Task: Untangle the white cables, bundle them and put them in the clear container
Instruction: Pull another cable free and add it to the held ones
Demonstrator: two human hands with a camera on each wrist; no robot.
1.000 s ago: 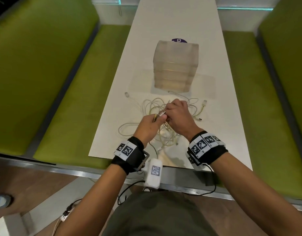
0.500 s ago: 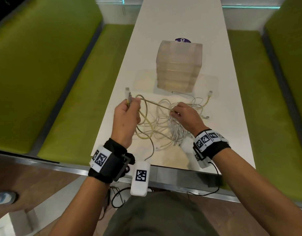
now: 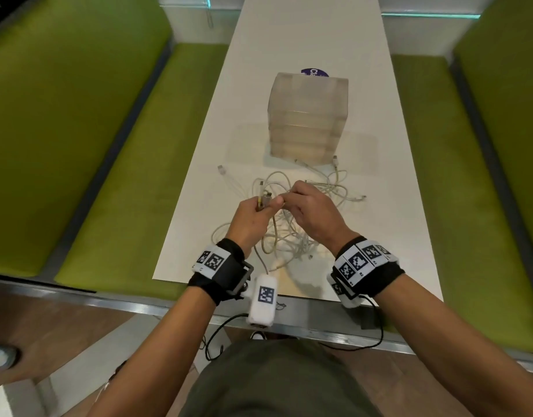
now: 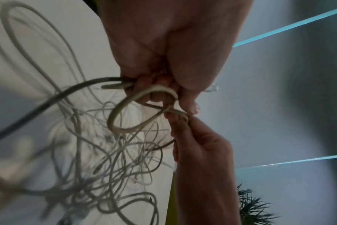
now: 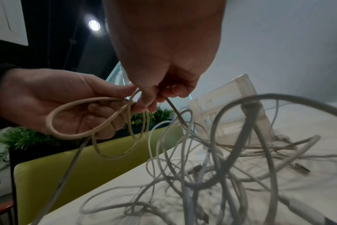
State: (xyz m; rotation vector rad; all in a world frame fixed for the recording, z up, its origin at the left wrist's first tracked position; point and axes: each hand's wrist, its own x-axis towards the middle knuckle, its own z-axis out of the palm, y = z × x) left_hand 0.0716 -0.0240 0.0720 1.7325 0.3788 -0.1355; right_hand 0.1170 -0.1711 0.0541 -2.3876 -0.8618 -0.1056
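A tangle of white cables [image 3: 292,233] lies on the white table [image 3: 304,40], in front of the clear container [image 3: 308,115]. My left hand [image 3: 253,218] grips a looped cable [image 4: 125,112] with two plug ends [image 3: 264,197] sticking up from the fist. My right hand [image 3: 312,210] pinches the same cable [image 5: 87,121] right beside the left thumb, a little above the pile. In the right wrist view the loop hangs across the left palm [image 5: 54,103], and more strands trail down to the heap [image 5: 212,175].
Green benches [image 3: 108,145] run along both sides of the narrow table. A purple round sticker [image 3: 314,72] shows behind the container. Loose plug ends [image 3: 220,169] lie left and right [image 3: 363,197] of the tangle. The table's near edge [image 3: 244,284] is below my wrists.
My left hand, which had pulled the cable out to the left, has come back to meet the right hand over the pile. A second loop is now gathered in the left fist.
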